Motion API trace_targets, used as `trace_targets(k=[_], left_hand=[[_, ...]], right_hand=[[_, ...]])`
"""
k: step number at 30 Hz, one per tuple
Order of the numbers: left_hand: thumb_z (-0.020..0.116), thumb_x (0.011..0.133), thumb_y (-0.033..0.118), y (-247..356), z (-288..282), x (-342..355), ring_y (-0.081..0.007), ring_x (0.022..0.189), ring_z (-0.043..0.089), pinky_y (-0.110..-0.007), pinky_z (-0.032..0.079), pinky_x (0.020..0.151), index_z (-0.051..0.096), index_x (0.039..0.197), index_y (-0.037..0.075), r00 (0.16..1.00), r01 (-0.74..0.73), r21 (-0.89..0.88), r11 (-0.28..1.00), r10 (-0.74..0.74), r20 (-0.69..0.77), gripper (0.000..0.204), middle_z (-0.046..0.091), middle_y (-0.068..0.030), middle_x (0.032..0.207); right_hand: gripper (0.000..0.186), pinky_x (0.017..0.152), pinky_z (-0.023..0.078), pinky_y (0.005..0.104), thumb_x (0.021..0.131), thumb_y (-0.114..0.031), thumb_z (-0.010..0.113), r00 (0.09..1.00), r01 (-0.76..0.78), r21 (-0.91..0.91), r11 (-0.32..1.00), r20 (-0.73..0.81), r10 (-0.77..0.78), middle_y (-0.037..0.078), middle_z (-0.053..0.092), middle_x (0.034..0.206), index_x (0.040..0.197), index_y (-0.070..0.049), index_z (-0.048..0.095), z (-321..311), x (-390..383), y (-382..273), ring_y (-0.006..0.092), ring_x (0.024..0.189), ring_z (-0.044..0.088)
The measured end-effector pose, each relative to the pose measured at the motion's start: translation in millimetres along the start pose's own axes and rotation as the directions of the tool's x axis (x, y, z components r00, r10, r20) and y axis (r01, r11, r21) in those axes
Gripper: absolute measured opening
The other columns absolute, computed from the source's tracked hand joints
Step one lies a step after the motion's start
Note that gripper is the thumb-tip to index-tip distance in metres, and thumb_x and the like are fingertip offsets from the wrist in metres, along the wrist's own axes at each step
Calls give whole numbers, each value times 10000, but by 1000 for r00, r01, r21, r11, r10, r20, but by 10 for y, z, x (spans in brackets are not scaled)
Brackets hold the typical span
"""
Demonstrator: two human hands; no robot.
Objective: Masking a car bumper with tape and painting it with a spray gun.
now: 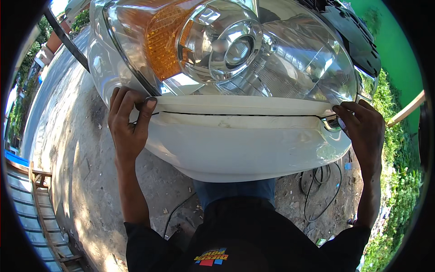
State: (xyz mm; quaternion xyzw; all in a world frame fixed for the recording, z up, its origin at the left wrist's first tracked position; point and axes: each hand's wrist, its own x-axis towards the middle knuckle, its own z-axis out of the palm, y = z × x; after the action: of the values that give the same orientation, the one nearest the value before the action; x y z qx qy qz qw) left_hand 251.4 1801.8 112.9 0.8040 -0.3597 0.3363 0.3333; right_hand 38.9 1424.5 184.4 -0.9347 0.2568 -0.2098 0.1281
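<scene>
A large clear vehicle headlight with an orange turn-signal section fills the upper middle. Right below its lens runs a long white trim strip, with a thin dark gap between it and the white bumper. At the strip's left end my left hand is closed, thumb in front and fingers curled behind. My right hand pinches the opposite end, beside a small shiny recess in the bumper. Both arms reach forward around the bumper, which hides part of my legs.
Black parts stick out beside the headlight's upper right. A black cable lies coiled on the dirt ground. Green plants and a green wall stand to the right. At the lower left is a slatted bench.
</scene>
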Motion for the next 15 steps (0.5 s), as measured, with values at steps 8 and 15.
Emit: trace_targets(k=[8,15], left_hand=[[769,918,155,29,48,-10,-228,774,528,-366,448,704,615,867,5,999,40,-16,999,-40,2,221,538,-80,827],[746,945,157,-62,-153,9,-204,760,385,-334,381,723,495,898,-19,962,250,156,956,-264,75,310,410,-56,830]], right_hand=[[262,662,498,351,897,-265,770,1000,17,-25,1000,-18,-18,108,702,818,1006,-30,804,-15,-26,23,223,693,673],[253,716,518,426,878,-300,787,974,224,-42,974,-21,-225,140,690,806,925,-52,806,14,84,199,317,783,695]])
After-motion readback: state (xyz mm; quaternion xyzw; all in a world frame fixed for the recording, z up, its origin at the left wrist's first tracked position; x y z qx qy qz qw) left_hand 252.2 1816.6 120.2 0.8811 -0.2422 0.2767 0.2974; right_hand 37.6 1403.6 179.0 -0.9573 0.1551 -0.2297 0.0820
